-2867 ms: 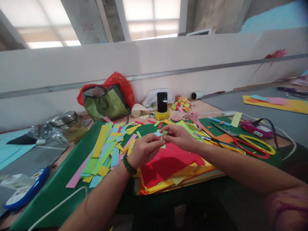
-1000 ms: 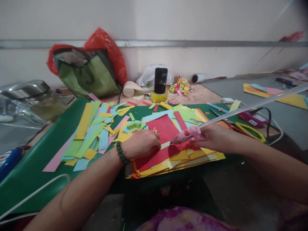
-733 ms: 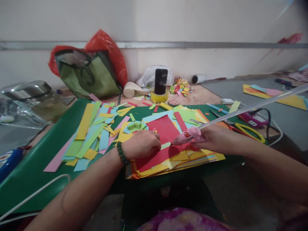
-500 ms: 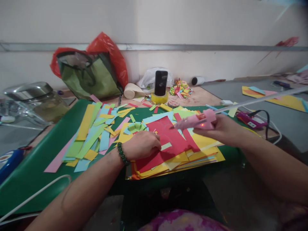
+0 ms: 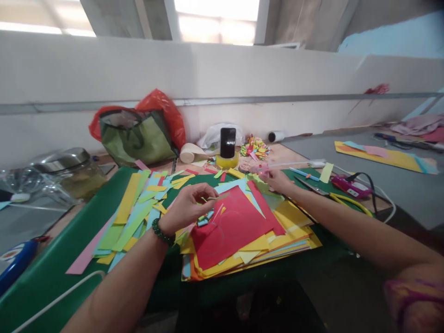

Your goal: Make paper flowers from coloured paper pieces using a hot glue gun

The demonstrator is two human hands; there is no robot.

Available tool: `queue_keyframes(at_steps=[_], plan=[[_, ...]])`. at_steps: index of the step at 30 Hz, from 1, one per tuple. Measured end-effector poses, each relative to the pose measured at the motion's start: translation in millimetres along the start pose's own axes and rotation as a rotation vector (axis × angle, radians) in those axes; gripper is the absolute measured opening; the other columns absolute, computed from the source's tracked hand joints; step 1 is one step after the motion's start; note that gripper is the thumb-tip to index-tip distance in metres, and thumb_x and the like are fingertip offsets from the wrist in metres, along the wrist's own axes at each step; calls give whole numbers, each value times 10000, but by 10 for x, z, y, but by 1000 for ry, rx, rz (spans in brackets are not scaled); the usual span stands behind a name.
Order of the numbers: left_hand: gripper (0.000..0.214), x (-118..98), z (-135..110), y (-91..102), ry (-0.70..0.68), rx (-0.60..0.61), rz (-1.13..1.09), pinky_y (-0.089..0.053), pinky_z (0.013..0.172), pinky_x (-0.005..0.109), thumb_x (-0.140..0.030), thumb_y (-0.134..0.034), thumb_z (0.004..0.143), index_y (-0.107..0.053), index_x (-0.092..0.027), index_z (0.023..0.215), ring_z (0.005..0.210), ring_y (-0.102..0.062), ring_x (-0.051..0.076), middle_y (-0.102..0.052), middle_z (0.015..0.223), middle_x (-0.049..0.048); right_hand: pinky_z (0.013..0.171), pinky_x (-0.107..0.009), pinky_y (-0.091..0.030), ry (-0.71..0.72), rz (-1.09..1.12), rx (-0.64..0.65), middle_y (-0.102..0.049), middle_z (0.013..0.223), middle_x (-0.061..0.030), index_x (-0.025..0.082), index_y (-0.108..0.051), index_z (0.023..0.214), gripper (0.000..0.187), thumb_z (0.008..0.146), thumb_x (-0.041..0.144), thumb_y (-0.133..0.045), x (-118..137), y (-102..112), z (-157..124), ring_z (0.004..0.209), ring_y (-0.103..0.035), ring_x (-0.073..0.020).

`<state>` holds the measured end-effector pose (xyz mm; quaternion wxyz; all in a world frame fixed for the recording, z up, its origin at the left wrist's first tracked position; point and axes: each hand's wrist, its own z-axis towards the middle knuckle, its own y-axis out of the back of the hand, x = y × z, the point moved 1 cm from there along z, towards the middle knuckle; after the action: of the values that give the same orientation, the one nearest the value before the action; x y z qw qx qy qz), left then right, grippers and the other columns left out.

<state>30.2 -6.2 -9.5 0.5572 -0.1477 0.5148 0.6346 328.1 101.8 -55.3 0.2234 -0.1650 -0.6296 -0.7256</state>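
Note:
My left hand [image 5: 192, 203], with a dark green bead bracelet at the wrist, pinches a small pale green paper strip [image 5: 210, 199]. It hovers over the left part of a red paper sheet [image 5: 236, 226]. Just under its fingers are small rolled paper pieces [image 5: 205, 218] in blue and green, partly hidden. The red sheet bears faint drawn curves and lies on a stack of coloured papers [image 5: 294, 245]. My right hand [image 5: 279, 181] is closed on a pink glue gun [image 5: 261, 170] beyond the sheet's far edge. A clear glue stick sticks out of it to the right.
Loose paper strips [image 5: 137, 212] cover the left of the green mat [image 5: 45, 259]. Scissors [image 5: 312, 186] lie by the right forearm, near a purple device [image 5: 352, 185]. A phone [image 5: 228, 142] stands upright on a yellow tape roll [image 5: 227, 161]. A glass jar [image 5: 74, 175] stands at left.
My right hand has carried the glue gun away from the red sheet, toward the far side. My left hand has lifted with the pale green strip, which lay on the sheet. The view has tilted up.

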Motion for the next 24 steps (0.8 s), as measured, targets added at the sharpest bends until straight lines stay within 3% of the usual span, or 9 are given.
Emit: queue_keyframes(at_steps=[5,11,14,19,24], plan=[[82,-11,-2,-24,-9,-88,-119,-491,559,218,-216,-628,715,-570,-160,701,609,-576,103,-669,740,32,560,-266,-316,1,-193,109,-642,603,-60,121,-634,804,369,925,421,-455,-53,31,-74,612,-573,-181],[31,-32,-12,-32,-91,-145,-37,-494,566,208,-186,-604,725,-605,-164,703,627,-580,106,-654,701,20,562,-276,-279,21,-408,166,-708,861,-137,120,-653,849,349,915,410,-471,-51,184,-231,729,-609,-205],[43,-15,-16,-31,-96,-171,0,-492,565,207,-193,-603,735,-612,-165,703,631,-588,108,-658,700,22,566,-289,-282,17,-478,197,-711,860,-142,145,-664,794,400,916,460,-450,-4,253,-329,759,-630,-238],[55,10,-21,-28,-96,-192,40,-484,559,209,-206,-605,752,-615,-167,714,622,-583,107,-657,697,21,597,-298,-343,-32,-607,275,-721,948,-162,157,-715,884,452,931,492,-415,120,328,-379,846,-664,-278],[62,28,-21,-37,-118,-178,71,-484,560,211,-214,-595,771,-623,-173,733,619,-585,108,-659,693,18,619,-317,-364,-77,-650,270,-723,910,-184,141,-711,831,441,934,472,-437,200,407,-397,872,-675,-306]])
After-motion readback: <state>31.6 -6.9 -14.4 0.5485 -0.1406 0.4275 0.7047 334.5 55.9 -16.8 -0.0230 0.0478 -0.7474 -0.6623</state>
